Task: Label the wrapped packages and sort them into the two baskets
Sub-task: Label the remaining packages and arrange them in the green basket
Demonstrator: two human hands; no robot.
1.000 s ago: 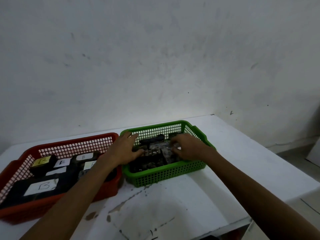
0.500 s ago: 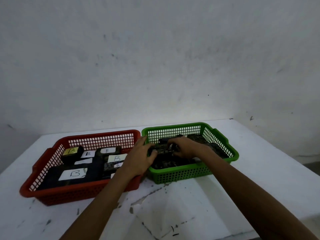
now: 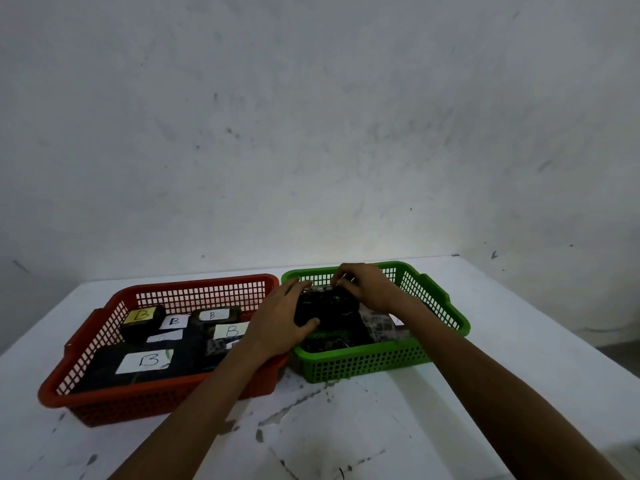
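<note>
Bare, dim sorting corner, building type unclear.
Stained white table (image 3: 346, 427) against a scuffed plain wall (image 3: 311, 133); on the table, red basket (image 3: 138, 407) beside green basket (image 3: 363, 367).

The package (image 3: 325, 306) I hold is black. The red basket (image 3: 204, 282) and the green basket (image 3: 363, 362) have grid-holed walls. In the red basket lie black packages (image 3: 100, 377) with white labels (image 3: 147, 362) lettered B in dark ink, plus one yellow label (image 3: 140, 315). My table (image 3: 485, 375) is white with dark scuffs.

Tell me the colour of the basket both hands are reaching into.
Green. The basket shows best in the head view, the only one.
</note>
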